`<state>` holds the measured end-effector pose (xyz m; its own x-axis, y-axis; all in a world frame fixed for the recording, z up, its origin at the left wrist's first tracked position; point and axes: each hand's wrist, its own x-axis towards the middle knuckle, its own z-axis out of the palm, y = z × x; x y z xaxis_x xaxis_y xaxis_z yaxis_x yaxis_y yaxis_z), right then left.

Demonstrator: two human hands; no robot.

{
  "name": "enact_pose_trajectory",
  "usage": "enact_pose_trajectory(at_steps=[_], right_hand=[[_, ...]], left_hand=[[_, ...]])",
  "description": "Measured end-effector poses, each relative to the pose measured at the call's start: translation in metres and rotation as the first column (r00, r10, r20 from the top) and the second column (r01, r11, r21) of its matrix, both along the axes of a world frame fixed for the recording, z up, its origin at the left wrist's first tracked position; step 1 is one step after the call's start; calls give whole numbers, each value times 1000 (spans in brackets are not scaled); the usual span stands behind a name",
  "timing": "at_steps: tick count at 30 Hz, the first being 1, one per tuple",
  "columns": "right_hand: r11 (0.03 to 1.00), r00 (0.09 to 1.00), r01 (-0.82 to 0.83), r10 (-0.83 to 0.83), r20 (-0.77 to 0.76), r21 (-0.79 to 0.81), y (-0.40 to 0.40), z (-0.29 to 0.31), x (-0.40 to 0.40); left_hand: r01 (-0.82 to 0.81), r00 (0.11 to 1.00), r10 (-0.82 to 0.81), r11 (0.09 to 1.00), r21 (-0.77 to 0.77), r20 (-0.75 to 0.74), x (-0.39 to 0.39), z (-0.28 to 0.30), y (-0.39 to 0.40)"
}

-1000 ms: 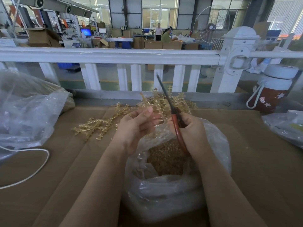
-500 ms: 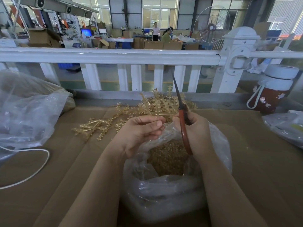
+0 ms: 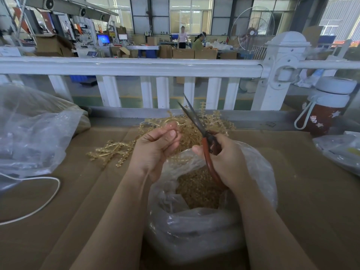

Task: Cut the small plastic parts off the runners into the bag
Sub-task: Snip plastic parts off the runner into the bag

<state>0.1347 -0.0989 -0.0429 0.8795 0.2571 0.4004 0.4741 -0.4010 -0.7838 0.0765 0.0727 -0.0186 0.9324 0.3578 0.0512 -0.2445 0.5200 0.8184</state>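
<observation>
My left hand point(image 3: 155, 149) has its fingers curled round a thin amber plastic runner point(image 3: 176, 158), holding it over the mouth of a clear plastic bag point(image 3: 194, 236) filled with small amber cut parts point(image 3: 196, 191). My right hand point(image 3: 228, 160) grips red-handled scissors point(image 3: 206, 145); the dark blades point up and to the left and stand slightly apart. Behind both hands lies a pile of amber runners point(image 3: 212, 121), with more runners point(image 3: 111, 151) spread to the left on the cardboard.
Brown cardboard point(image 3: 78, 211) covers the table. A large clear bag point(image 3: 33, 133) and a white cable point(image 3: 39, 207) lie left. A white-lidded bottle point(image 3: 327, 106) and another plastic bag point(image 3: 339, 149) are right. A white railing point(image 3: 136, 67) runs behind.
The scissors swung from nearly upright back to leaning left, and the blades have parted a little. My left hand shifted slightly up and its fingers curled tighter on the runner.
</observation>
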Motion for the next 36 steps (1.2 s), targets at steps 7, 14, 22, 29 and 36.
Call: enact_pose_trajectory(at_steps=[7, 14, 22, 29, 36], right_hand=[[981, 997, 16, -1, 77, -193, -2, -6, 2], [951, 994, 1, 34, 108, -309, -4, -4, 1], [938, 976, 98, -26, 216, -332, -4, -3, -2], [934, 969, 127, -44, 244, -334, -3, -2, -2], [949, 973, 94, -25, 229, -300, -2, -3, -3]], left_hand=[[-73, 997, 71, 996, 55, 40, 2, -3, 1], [-149, 988, 131, 957, 249, 87, 2, -3, 0], [-175, 982, 146, 944, 280, 122, 1, -2, -2], [-187, 980, 163, 952, 240, 117, 4, -5, -1], [-173, 980, 145, 957, 233, 134, 4, -5, 1]])
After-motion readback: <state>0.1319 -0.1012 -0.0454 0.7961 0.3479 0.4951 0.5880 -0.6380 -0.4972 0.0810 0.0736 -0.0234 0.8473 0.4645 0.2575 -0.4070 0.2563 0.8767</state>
